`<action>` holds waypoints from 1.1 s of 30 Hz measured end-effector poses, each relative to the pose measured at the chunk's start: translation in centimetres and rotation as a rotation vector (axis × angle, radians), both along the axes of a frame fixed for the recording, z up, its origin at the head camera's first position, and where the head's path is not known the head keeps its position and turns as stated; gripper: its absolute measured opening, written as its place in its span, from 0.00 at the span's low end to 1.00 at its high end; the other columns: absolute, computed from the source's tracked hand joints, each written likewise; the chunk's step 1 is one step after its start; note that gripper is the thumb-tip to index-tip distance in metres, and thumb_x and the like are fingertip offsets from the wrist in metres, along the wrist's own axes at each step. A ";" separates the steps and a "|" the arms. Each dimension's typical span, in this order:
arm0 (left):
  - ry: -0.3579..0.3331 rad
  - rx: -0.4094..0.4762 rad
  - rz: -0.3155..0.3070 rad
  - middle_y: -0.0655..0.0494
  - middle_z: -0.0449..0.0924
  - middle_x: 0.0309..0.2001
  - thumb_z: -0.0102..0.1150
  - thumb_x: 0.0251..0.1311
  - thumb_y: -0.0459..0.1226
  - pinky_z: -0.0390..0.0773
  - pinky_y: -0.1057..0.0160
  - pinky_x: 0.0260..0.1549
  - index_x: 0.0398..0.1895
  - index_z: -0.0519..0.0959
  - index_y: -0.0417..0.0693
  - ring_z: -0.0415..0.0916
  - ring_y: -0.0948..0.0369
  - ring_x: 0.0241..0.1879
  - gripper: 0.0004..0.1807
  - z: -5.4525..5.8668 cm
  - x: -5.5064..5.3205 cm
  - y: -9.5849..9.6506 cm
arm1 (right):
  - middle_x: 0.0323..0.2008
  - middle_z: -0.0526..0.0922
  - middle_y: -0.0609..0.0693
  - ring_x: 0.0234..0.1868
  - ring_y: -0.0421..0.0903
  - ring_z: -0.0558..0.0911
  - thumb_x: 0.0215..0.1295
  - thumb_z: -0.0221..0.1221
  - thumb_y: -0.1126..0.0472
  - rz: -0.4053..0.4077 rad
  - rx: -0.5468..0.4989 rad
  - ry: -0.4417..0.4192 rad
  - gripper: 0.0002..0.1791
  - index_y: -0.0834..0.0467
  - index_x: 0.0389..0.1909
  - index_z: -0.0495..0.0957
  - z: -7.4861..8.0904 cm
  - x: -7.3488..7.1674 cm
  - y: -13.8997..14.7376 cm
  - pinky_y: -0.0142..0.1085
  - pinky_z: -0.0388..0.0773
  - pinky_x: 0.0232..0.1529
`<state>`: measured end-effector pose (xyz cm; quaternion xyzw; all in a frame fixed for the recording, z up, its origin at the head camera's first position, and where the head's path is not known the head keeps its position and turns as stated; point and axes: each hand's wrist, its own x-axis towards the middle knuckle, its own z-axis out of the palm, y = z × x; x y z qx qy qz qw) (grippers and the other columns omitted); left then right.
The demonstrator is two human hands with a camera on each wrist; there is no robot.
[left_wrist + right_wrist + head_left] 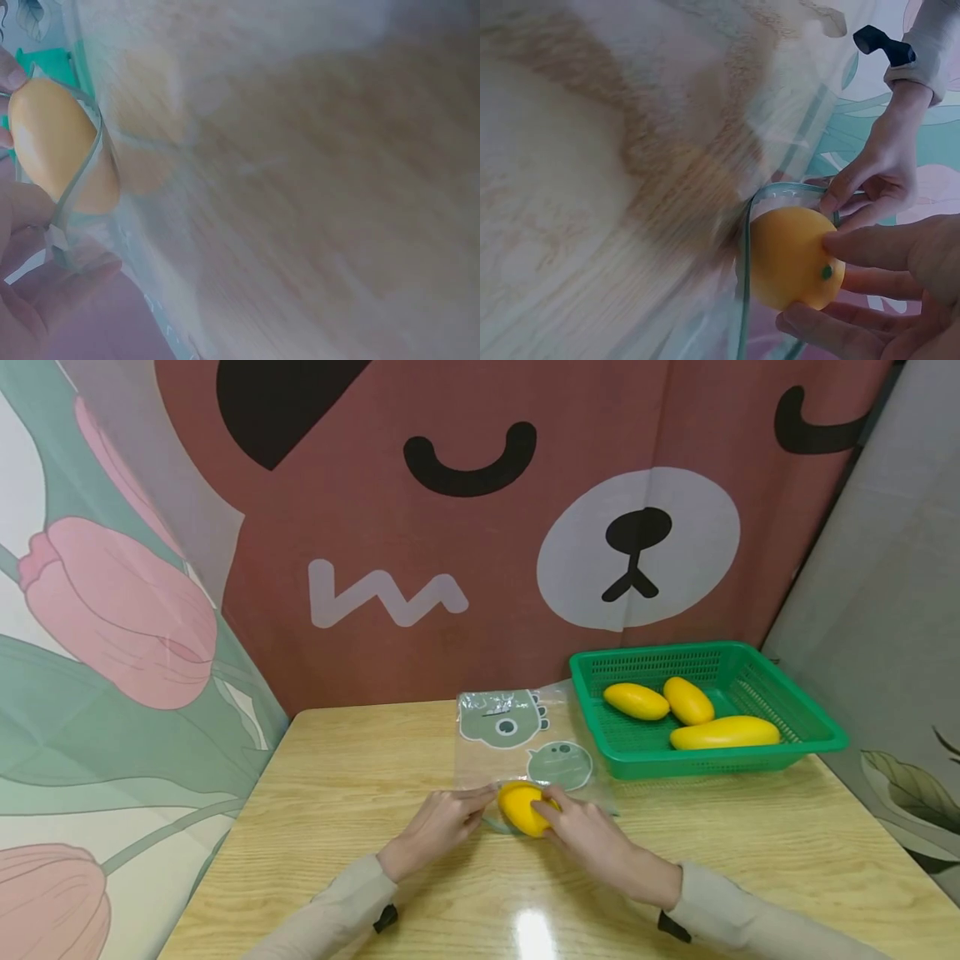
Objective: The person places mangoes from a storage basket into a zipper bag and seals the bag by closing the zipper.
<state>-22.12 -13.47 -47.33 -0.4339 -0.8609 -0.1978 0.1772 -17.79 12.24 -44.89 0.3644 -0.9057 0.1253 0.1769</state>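
Note:
A clear zip bag (480, 752) with green cartoon dinosaur prints lies on the table, its mouth toward me. My right hand (592, 843) grips a yellow toy mango (525, 808) at its near end, fingers spread round it. In the right wrist view the mango (791, 255) shows a small green stem spot and sits partly inside the bag's opening, framed by the green-edged rim (744, 300). My left hand (442, 827) pinches the left side of that rim, as the left wrist view shows near the bag's edge (90, 150).
A green plastic basket (806, 718) stands at the back right, beside the bag. Inside it lie 3 more yellow mangoes (723, 732). The wooden table (360, 752) ends at a brown curtain (375, 652) with a bear print.

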 end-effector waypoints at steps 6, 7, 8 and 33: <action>-0.006 -0.009 0.013 0.47 0.82 0.54 0.64 0.57 0.24 0.62 0.83 0.15 0.54 0.82 0.39 0.68 0.72 0.18 0.20 0.1 0.1 0.1 | 0.47 0.79 0.59 0.25 0.47 0.83 0.52 0.74 0.64 -0.017 -0.012 0.027 0.21 0.63 0.48 0.84 -0.2 -0.1 -0.4 0.27 0.78 0.21; -0.006 -0.010 0.015 0.47 0.82 0.54 0.64 0.57 0.24 0.62 0.83 0.15 0.54 0.82 0.39 0.69 0.71 0.18 0.20 0.1 0.1 0.1 | 0.47 0.79 0.59 0.24 0.46 0.82 0.52 0.74 0.63 -0.018 -0.018 0.029 0.20 0.63 0.47 0.84 -0.2 -0.1 -0.5 0.27 0.78 0.21; -0.004 -0.010 0.016 0.48 0.82 0.54 0.64 0.57 0.24 0.63 0.83 0.15 0.54 0.82 0.40 0.73 0.70 0.20 0.20 0.1 0.1 0.1 | 0.46 0.79 0.58 0.23 0.46 0.82 0.52 0.74 0.63 -0.017 -0.023 0.035 0.20 0.62 0.47 0.84 -0.3 -0.1 -0.5 0.27 0.78 0.20; 0.044 0.009 -0.008 0.45 0.81 0.54 0.65 0.55 0.24 0.75 0.79 0.24 0.54 0.83 0.41 0.82 0.57 0.48 0.21 -0.1 0.1 0.0 | 0.44 0.79 0.58 0.17 0.42 0.78 0.51 0.74 0.63 -0.072 0.024 0.113 0.18 0.57 0.45 0.85 -0.9 -0.7 -1.1 0.28 0.76 0.17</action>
